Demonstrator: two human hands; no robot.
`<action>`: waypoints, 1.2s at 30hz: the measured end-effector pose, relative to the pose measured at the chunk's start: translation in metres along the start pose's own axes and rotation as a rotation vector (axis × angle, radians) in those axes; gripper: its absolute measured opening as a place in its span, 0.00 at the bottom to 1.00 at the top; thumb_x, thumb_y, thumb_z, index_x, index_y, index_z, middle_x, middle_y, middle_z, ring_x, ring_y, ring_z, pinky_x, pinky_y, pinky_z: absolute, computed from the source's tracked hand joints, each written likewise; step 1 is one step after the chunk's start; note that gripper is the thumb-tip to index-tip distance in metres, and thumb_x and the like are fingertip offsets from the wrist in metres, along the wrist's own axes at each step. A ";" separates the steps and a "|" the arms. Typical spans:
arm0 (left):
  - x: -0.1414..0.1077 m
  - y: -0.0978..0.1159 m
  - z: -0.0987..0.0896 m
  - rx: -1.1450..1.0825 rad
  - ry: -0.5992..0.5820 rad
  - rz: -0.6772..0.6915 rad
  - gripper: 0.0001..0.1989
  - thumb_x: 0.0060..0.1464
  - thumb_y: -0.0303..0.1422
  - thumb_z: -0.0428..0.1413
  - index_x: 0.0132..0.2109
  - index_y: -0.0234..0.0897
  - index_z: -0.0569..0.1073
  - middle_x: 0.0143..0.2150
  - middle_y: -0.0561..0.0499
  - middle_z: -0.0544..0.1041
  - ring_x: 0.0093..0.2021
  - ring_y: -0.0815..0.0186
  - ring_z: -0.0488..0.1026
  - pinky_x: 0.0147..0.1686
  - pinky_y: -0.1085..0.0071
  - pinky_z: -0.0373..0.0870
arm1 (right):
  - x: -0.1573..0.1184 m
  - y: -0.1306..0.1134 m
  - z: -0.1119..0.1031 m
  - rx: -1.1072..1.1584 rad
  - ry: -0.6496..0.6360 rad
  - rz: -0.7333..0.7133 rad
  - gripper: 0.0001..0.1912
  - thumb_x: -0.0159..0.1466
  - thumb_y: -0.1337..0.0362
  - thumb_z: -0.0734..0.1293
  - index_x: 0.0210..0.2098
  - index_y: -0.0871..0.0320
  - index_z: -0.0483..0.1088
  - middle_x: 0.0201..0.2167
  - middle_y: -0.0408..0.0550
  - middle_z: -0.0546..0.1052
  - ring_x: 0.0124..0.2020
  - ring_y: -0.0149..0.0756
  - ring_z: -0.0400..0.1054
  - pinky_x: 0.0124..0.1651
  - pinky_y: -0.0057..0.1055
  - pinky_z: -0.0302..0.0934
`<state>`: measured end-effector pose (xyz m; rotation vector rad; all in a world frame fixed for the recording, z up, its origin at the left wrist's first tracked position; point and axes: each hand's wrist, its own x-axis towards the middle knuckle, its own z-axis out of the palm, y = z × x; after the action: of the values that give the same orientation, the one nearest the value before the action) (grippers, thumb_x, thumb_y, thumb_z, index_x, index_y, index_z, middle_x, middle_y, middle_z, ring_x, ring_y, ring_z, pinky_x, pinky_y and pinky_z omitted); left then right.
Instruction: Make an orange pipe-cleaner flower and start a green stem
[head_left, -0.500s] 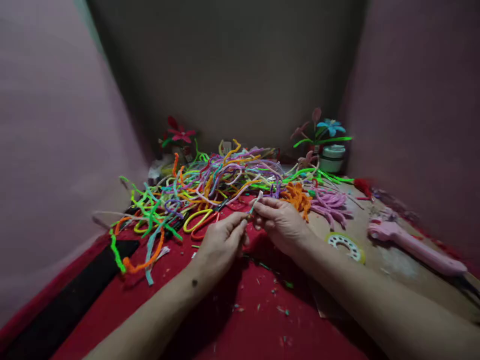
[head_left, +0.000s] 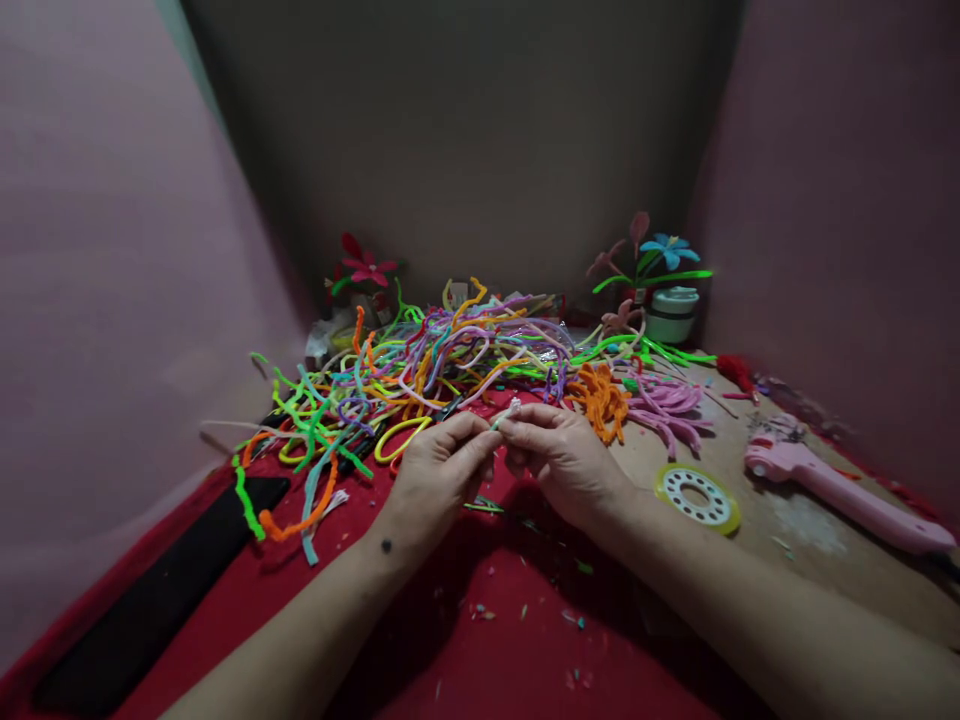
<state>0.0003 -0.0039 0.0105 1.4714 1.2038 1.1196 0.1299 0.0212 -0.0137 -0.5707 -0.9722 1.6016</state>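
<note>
My left hand [head_left: 444,462] and my right hand [head_left: 564,458] meet over the red cloth, thumbs and fingertips pinched close together. Between them is a small, thin bundle with a white knobbly tip [head_left: 514,405] and a pale green part below it. The tip sticks up beside the right fingertips, while the fingers cover most of the bundle. Behind the left hand, scissors with a yellow handle loop [head_left: 396,436] lie partly hidden. A bunch of orange pipe cleaners [head_left: 600,402] rests beyond the right hand.
A tangled heap of colourful pipe cleaners [head_left: 442,350] spreads across the back. To the right lie pink pipe cleaners [head_left: 670,408], a tape roll [head_left: 699,498] and a pink glue gun [head_left: 847,490]. A black strip [head_left: 165,590] lies left. Pipe-cleaner flowers [head_left: 670,250] stand behind.
The two hands have come closer together, and less of the bundle's white and green end shows between the fingers. The whole view has shifted slightly.
</note>
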 end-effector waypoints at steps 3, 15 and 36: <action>0.000 0.007 -0.002 -0.045 -0.024 -0.060 0.14 0.50 0.37 0.55 0.22 0.34 0.65 0.15 0.59 0.61 0.13 0.79 0.52 0.13 0.81 0.47 | 0.000 -0.001 0.001 -0.005 0.007 -0.005 0.06 0.47 0.66 0.72 0.24 0.62 0.74 0.17 0.40 0.70 0.17 0.24 0.58 0.22 0.25 0.52; 0.005 -0.001 -0.011 -0.245 -0.195 -0.200 0.12 0.50 0.38 0.55 0.26 0.35 0.66 0.16 0.59 0.65 0.11 0.80 0.50 0.11 0.81 0.45 | 0.004 -0.001 -0.004 0.018 -0.094 0.033 0.06 0.48 0.67 0.72 0.27 0.62 0.76 0.19 0.41 0.71 0.18 0.23 0.58 0.22 0.24 0.50; 0.000 0.010 -0.005 -0.116 -0.015 -0.126 0.13 0.45 0.39 0.58 0.25 0.34 0.65 0.18 0.59 0.62 0.15 0.80 0.53 0.14 0.83 0.50 | -0.067 -0.104 -0.055 -1.219 0.125 -0.242 0.07 0.56 0.63 0.66 0.33 0.56 0.75 0.32 0.48 0.76 0.34 0.36 0.67 0.39 0.36 0.61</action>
<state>-0.0034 -0.0044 0.0208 1.2966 1.1843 1.0734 0.2491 -0.0231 0.0334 -1.2750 -1.7996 0.5978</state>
